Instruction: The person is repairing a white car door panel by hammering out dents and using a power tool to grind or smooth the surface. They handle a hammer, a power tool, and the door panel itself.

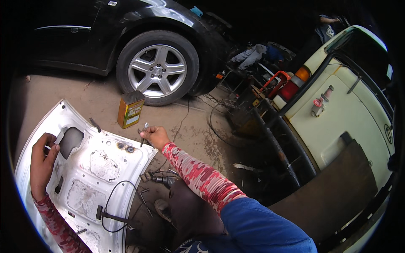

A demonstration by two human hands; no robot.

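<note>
A white car body panel [84, 202], with cut-outs and bare, scorched patches, lies below me on the left. Over its left side hovers my left hand [42, 164], fingers loosely bent and apart, nothing in them. My right hand [157, 137] pinches a small dark metal tool [142, 138] near the panel's far right corner. Its lower end points down and a shiny bit shows at its top; its exact kind is unclear. Two dark burnt spots [125, 147] mark the panel just left of that tool. A hammer [114, 217] rests across the panel's near part.
A rectangular metal can [131, 109] stands beyond the panel, before a black car's wheel [157, 69]. A power drill [165, 180] and loose tools lie by my feet. Cables cross the floor. At right stands a cream vehicle [341, 114] with a black tube bumper [274, 143].
</note>
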